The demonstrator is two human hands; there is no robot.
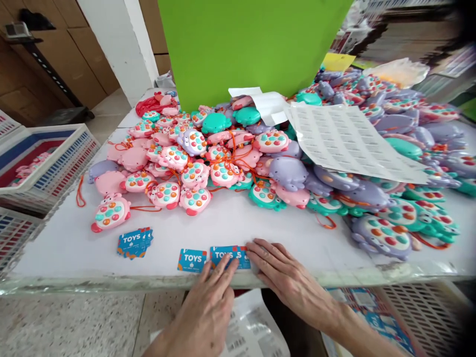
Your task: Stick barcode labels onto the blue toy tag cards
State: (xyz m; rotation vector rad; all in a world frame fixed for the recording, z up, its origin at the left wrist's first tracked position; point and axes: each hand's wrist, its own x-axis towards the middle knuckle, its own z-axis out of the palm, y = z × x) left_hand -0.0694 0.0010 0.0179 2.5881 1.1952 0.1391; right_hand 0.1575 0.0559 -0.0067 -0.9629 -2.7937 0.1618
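My left hand rests its outstretched fingertips on overlapping blue cards printed "TOYS", close to the table's front edge. Flat on the table, with fingers extended, my right hand touches the right end of these cards. Just left of them lies a single blue card. Farther left sits a small fanned stack of the same cards. Behind the cards is a heap of animal-shaped toys with coloured buttons, among them a pink toy, a purple toy and a green toy, some with orange cords.
A sheet of labels lies over the toys at right. A green panel stands behind the heap. White plastic baskets are at left. Below the table edge are a printed plastic bag and another basket.
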